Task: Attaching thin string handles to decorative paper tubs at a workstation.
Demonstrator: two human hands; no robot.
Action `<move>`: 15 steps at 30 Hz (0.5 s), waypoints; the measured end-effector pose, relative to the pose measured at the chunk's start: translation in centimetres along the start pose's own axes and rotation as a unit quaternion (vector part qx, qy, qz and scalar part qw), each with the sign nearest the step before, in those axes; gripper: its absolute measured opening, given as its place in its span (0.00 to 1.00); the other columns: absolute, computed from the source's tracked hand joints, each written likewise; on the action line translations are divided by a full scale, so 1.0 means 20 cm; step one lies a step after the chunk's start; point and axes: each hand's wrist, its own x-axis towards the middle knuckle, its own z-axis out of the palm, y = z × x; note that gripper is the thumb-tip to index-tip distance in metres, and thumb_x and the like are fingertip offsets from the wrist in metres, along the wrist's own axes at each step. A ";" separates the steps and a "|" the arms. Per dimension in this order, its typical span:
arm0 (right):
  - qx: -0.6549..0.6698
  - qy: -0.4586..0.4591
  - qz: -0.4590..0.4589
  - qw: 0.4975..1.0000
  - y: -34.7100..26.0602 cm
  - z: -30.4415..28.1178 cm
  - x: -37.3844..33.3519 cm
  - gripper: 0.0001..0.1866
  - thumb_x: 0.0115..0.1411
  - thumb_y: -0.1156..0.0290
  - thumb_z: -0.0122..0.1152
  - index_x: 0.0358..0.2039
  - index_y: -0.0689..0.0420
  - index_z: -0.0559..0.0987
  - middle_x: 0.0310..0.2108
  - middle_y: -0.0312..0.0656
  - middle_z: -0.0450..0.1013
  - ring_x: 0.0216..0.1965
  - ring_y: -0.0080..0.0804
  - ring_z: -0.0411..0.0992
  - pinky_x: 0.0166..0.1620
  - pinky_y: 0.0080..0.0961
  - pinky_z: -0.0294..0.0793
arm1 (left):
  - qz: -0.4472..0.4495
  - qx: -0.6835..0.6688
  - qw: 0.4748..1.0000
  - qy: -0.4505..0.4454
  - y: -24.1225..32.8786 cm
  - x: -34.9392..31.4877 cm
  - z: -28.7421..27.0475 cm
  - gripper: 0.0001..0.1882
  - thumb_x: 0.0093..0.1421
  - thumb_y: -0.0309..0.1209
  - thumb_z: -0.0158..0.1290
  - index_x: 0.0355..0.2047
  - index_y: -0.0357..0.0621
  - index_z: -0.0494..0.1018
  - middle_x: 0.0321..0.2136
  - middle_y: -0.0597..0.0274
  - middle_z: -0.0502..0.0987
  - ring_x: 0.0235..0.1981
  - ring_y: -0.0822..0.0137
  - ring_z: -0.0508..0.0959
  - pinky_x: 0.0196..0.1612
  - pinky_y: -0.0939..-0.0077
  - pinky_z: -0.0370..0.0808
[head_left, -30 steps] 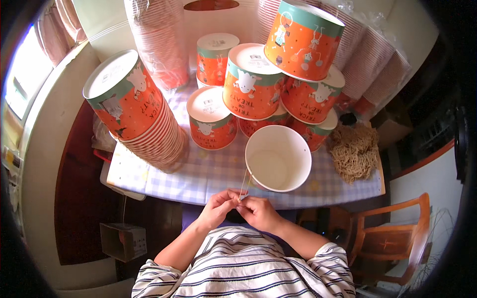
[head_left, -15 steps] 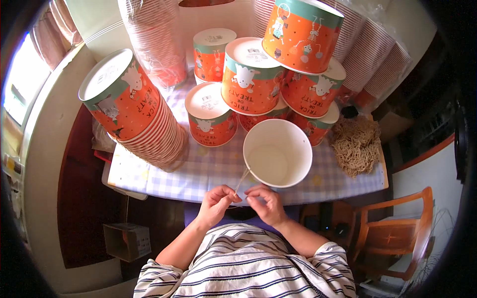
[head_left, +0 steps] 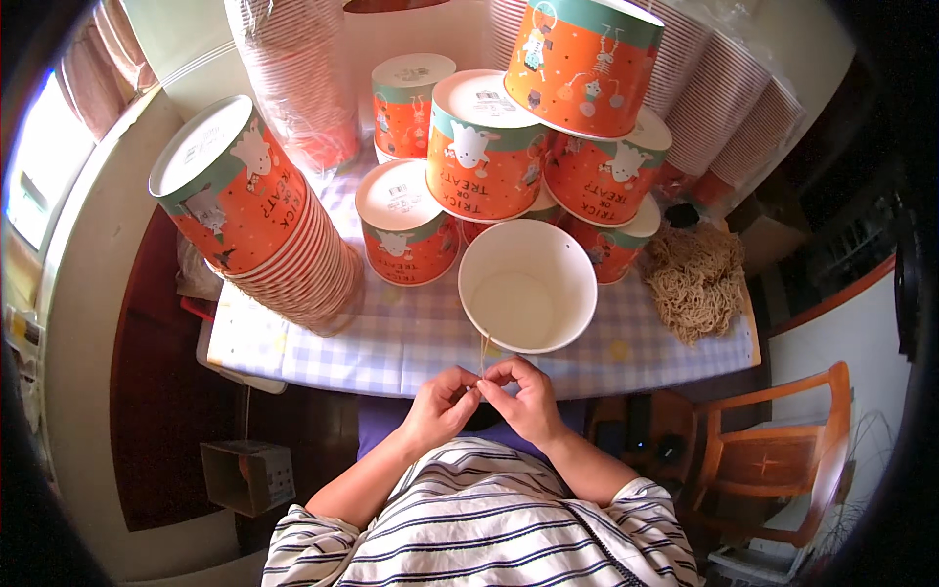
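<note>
An open paper bucket [head_left: 526,293], white inside, stands near the front edge of the table. A thin tan cord [head_left: 484,350] runs from the bucket's near rim to my fingertips. My left hand [head_left: 445,406] pinches the cord. My right hand [head_left: 525,399] meets it there, thumb and fingertips pressed together on the same cord. Both hands are just in front of the table edge, below the bucket. The cord's free end is hidden by my fingers.
Upside-down orange and green paper buckets [head_left: 403,249] are piled behind. A tall leaning stack [head_left: 293,249] of nested buckets stands at left. A tangle of tan cords [head_left: 696,284] lies at right. Plastic-wrapped bucket stacks [head_left: 729,98] are at the back. A wooden chair [head_left: 782,450] stands at lower right.
My right hand has closed in on the left, and its fingertips now pinch the cord too. The bucket sits slightly further left and up in view, and the cord hangs more upright.
</note>
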 end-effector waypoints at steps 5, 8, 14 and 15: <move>-0.029 -0.001 -0.003 1.000 -0.02 0.00 0.00 0.06 0.51 0.75 0.64 0.29 0.61 0.76 0.27 0.42 0.75 0.28 0.28 0.75 0.32 0.24 0.73 | 0.040 0.074 0.996 0.031 0.00 0.00 0.00 0.05 0.59 0.25 0.51 0.33 0.35 0.71 0.21 0.69 0.68 0.20 0.82 0.65 0.21 0.86 0.63; -0.088 0.012 -0.055 0.995 -0.02 -0.01 0.00 0.06 0.51 0.75 0.64 0.29 0.61 0.77 0.27 0.43 0.75 0.28 0.31 0.75 0.31 0.24 0.73 | 0.022 0.127 0.992 0.004 0.07 0.00 -0.01 0.03 0.59 0.22 0.50 0.32 0.35 0.70 0.25 0.66 0.71 0.24 0.80 0.69 0.27 0.85 0.68; -0.098 0.008 -0.060 0.993 -0.04 -0.03 0.00 0.05 0.51 0.77 0.63 0.29 0.61 0.76 0.27 0.43 0.75 0.28 0.34 0.75 0.32 0.27 0.73 | 0.030 0.113 0.992 0.053 0.05 -0.01 -0.04 0.08 0.55 0.21 0.54 0.35 0.37 0.69 0.19 0.68 0.69 0.18 0.80 0.67 0.21 0.84 0.64; -0.101 0.000 -0.069 0.993 -0.04 -0.03 0.00 0.05 0.51 0.78 0.63 0.29 0.61 0.76 0.27 0.43 0.75 0.29 0.35 0.75 0.32 0.27 0.73 | 0.030 0.112 0.992 0.053 0.05 0.00 -0.04 0.08 0.55 0.21 0.54 0.35 0.37 0.69 0.19 0.68 0.69 0.18 0.80 0.67 0.21 0.84 0.64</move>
